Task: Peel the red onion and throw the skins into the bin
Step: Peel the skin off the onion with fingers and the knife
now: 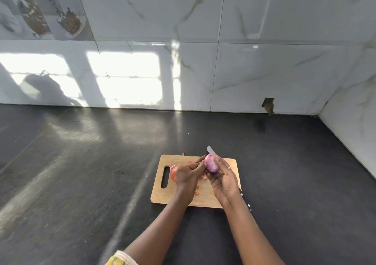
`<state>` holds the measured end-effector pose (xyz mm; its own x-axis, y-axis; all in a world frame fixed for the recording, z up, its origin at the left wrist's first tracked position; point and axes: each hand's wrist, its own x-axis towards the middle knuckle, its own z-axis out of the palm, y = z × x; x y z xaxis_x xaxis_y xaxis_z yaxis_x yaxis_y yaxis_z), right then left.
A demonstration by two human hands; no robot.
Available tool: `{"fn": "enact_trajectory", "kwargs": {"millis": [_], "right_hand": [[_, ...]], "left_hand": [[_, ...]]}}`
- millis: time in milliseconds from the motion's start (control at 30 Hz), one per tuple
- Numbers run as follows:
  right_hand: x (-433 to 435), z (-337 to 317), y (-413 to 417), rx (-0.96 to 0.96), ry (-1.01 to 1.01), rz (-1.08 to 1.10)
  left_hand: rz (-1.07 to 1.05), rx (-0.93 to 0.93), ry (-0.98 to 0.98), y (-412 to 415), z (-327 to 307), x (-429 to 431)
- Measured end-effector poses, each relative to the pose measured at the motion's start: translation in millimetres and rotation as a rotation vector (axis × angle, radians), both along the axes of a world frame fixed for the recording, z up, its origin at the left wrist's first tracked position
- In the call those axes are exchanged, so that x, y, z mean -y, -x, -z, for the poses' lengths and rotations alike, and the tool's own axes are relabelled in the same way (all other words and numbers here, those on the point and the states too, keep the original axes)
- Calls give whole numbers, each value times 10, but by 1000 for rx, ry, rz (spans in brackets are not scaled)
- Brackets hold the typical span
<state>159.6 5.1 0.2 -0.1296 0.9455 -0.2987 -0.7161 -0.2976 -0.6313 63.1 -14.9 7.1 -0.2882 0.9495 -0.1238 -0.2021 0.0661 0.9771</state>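
A peeled, pink-purple red onion [211, 165] is held above the wooden cutting board [230, 195] in my right hand [223, 180], which wraps it from the right. From the left, my left hand [186, 175] pinches at the onion's surface with its fingertips. Orange-red skin pieces [197, 192] lie on the board, and a larger reddish piece [173, 174] shows beside my left hand. A knife blade [210, 150] sticks out behind the onion; I cannot tell whether it is held or resting. No bin is in view.
The board lies on a dark stone counter [81, 173] that runs left and forward. White marble-tiled walls [244, 71] close the back and the right side. A small hole [269, 104] is cut in the back wall at counter level.
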Motion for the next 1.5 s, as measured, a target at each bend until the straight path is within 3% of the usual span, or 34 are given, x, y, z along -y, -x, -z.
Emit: {"fn": "enact_trajectory", "kwargs": {"millis": [233,433,733,1000,1500], "right_hand": [[27,0,-2,-3,14,9],[53,-53,3,-69,57,32],[79,-64,35,-54,13,27],[94,-95,27,-33,-31,18],[78,-43,-84,-245,135,-64]], "left_hand": [[-20,-79,0,9,-54,24],[0,61,-22,5,-85,74],[-32,-117,-64,-6,-129,119],[-133,-514,-61,-20,-90,122],[-178,-603,47,66,-113,106]]}}
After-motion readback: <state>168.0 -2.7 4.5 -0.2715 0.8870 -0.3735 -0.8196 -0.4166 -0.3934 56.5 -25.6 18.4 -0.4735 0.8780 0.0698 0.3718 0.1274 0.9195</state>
